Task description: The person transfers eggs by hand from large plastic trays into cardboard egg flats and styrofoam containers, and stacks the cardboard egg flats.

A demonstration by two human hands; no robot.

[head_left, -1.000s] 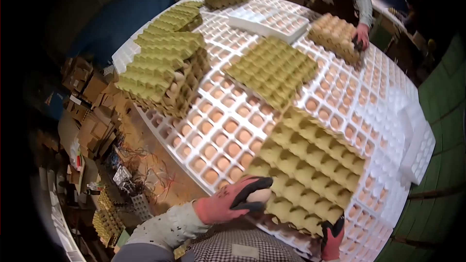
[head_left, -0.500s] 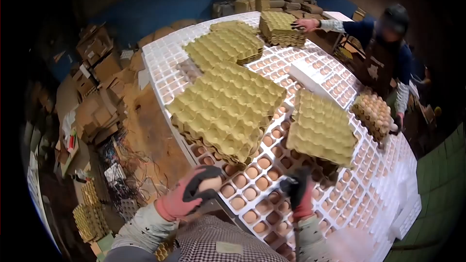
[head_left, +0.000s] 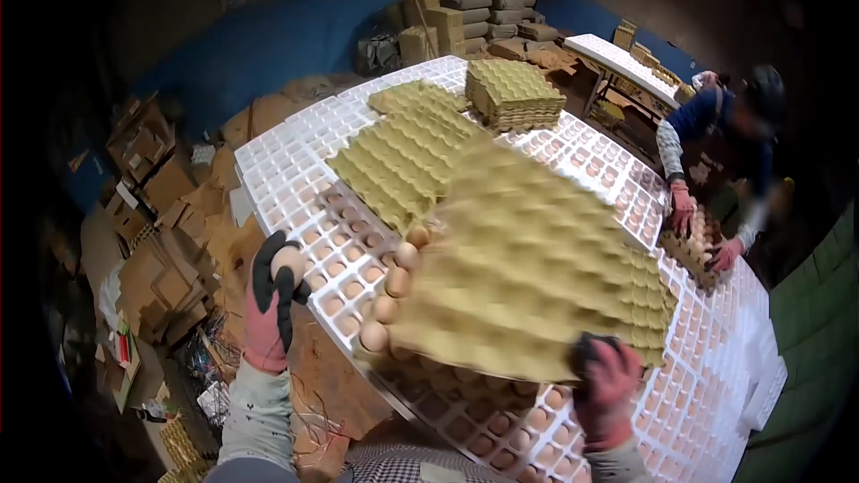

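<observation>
My left hand (head_left: pixel 276 291), in a pink glove with black fingers, is closed around an egg (head_left: pixel 288 266) beside the table's left edge. Gloved the same way, my right hand (head_left: pixel 607 385) grips the near right corner of a yellow-green pulp egg tray (head_left: pixel 510 277), which is blurred by motion. Along that tray's left side a row of brown eggs (head_left: pixel 385 309) shows, lying in a layer beneath it. Under and around them spreads a white plastic grid (head_left: pixel 344 326) with eggs in many cells. The right thumb is hidden.
More pulp trays (head_left: pixel 403 156) lie farther back, beside a tall tray stack (head_left: pixel 513 94). Across the table at right, a co-worker (head_left: pixel 720 134) has both gloved hands on an egg-filled tray (head_left: pixel 693 255). Flattened cardboard (head_left: pixel 152 282) litters the floor at left.
My right hand has taken hold of the pulp tray, which has shifted right and uncovered eggs. My left hand has moved left with its egg. The co-worker's hand has left the far stack.
</observation>
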